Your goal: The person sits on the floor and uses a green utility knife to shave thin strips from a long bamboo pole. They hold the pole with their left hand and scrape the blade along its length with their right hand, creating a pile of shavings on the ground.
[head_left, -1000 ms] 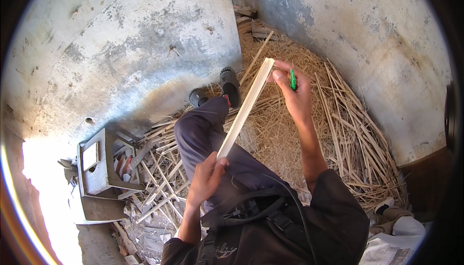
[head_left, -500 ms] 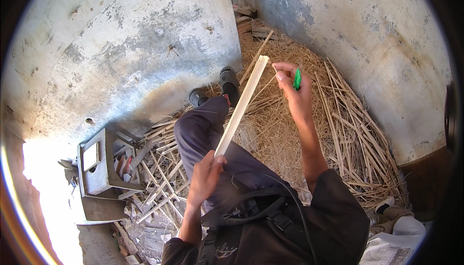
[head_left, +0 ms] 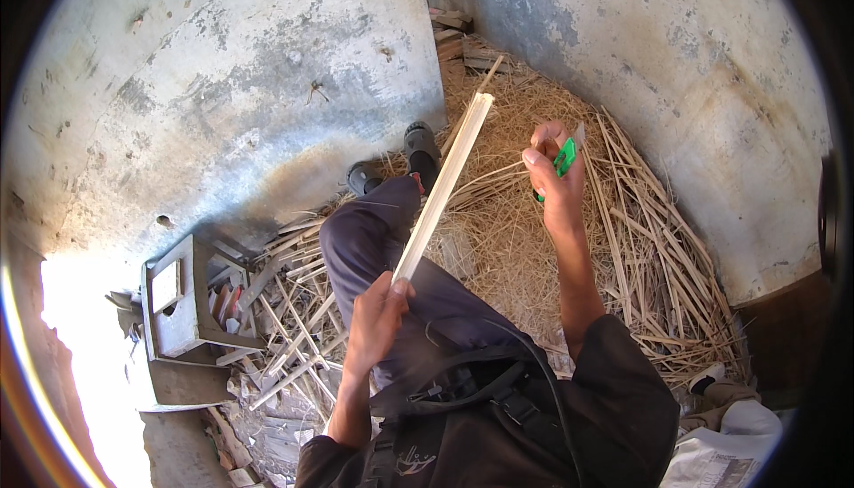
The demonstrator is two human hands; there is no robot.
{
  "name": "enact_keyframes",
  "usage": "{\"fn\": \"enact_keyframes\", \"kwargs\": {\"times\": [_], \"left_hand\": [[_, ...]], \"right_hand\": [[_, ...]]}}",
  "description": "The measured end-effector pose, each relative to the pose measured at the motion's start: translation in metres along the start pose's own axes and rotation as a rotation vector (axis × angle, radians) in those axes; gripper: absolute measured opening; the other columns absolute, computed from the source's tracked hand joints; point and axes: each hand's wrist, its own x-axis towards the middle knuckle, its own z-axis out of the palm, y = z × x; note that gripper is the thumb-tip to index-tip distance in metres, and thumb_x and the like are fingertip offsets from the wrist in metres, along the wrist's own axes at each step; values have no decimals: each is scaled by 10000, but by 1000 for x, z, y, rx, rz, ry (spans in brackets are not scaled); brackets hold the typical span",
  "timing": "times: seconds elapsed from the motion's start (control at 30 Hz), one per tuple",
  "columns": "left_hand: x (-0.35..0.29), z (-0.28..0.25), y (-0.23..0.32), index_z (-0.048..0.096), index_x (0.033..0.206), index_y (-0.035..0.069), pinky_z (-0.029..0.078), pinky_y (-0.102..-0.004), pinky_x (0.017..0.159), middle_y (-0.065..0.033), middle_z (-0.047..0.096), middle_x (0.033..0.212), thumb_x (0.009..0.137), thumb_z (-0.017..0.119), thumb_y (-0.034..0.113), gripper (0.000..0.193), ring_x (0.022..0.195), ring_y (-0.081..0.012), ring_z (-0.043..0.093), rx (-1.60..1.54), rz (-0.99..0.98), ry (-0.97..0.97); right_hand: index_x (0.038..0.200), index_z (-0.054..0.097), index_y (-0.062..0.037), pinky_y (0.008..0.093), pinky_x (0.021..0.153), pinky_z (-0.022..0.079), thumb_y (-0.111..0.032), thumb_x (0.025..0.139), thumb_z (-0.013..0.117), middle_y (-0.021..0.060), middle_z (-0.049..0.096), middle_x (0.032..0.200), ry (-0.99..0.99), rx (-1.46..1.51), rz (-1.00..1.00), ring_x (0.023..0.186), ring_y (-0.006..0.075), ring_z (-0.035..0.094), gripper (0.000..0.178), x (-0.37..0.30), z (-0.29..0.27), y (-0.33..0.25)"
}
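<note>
The left hand clasps a pale wooden strip by its lower end, the rest jutting beyond the fist; right of the strip's upper half, the right hand holds a green-handled knife.

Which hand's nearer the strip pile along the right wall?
Right. The right hand, holding a green-handled blade, appears just left of the strip pile; the left hand, gripping the pale stick, is farther left.

L hand clenched low, R hand higher, curled
</note>
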Motion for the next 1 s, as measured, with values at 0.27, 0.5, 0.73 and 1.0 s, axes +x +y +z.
{"fn": "enact_keyframes", "kwargs": {"times": [0.27,0.5,0.73,1.0], "left_hand": [[2,-1,6,642,976,35,351,-243,528,31,504,702,1138,517,294,330,596,-31,426,-27,-36,21],[4,-2,4,640,958,33,339,-237,522,37,498,697,1138,515,300,346,589,-27,412,-60,-33,20],[3,-3,8,643,942,34,344,-237,523,34,506,690,1135,520,311,359,584,-27,427,-53,-45,28],[12,-1,20,648,920,35,354,-253,514,34,511,667,1129,532,306,361,564,-35,442,3,20,89]], "right_hand": [[988,535,-134,209,507,276,-40,926,636,-73,454,699,-101,139,151,578,16,390,151,-5,-3,-7],[999,476,-157,206,461,257,-21,901,611,-60,455,673,-62,209,177,541,19,385,215,-7,-1,-6],[995,468,-159,207,459,243,-12,873,609,-51,447,677,-21,271,165,531,21,356,238,-10,-6,-7],[986,448,-158,211,462,240,8,856,596,-49,430,678,-29,283,99,523,28,327,258,-14,-9,-17]]}}
